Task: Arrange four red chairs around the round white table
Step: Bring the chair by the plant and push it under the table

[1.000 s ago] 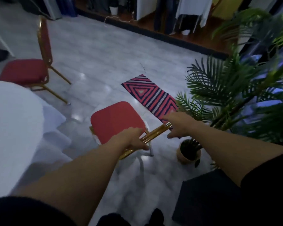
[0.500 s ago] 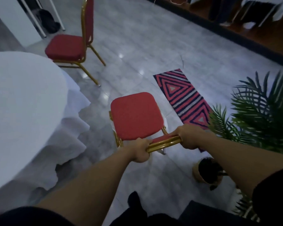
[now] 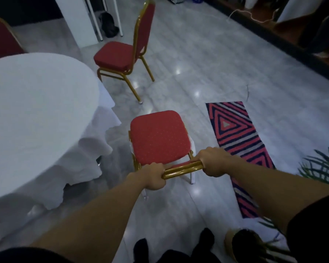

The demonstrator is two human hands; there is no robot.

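Note:
A red chair with a gold frame [image 3: 159, 136] stands in front of me, seen from above, its seat facing away. My left hand [image 3: 153, 176] and my right hand [image 3: 214, 162] both grip the gold top rail of its backrest. The round white table [image 3: 32, 114], draped in a white cloth, lies to the left, a short gap from the held chair. A second red chair [image 3: 122, 54] stands farther off beside the table's far right edge. The backrest of a third red chair [image 3: 0, 38] shows at the far left behind the table.
A striped pink-and-dark rug [image 3: 235, 141] lies on the pale marble floor to the right. A potted palm [image 3: 241, 245] stands at the lower right by my feet. A white pillar [image 3: 78, 21] and a dark bag [image 3: 108, 24] sit at the back.
The view has swung left, bringing the table and far chair nearer the centre. The held chair has turned and shifted toward the table, with both hands still on its top rail.

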